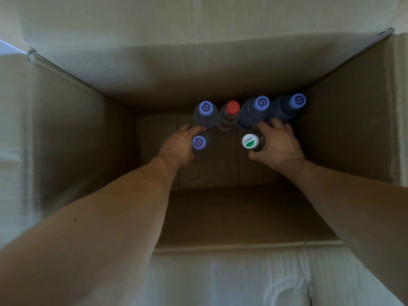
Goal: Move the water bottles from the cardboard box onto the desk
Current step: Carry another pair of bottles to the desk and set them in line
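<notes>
Six bottles stand upright inside the open cardboard box point(88, 133), viewed from directly above. Four form a row along the far wall: a blue-capped bottle point(205, 108) at the left, a red-capped bottle point(232, 108) just beside it, then two further blue-capped bottles point(261, 103) and point(298, 100) at the right, close-packed against one another. Nearer the camera, two bottles are in hand. The left hand point(176, 146) is wrapped round the body of a bottle with a blue cap point(199, 142), fingers curled about its far side. The right hand point(279, 144) grasps a white-and-green-capped bottle point(250, 141), thumb on the near side and fingers curled round the far side, touching the bottles of the back row. Both forearms reach down into the box from its near edge. The near half of the box floor is bare cardboard. The box flaps lie folded outward on all sides.
</notes>
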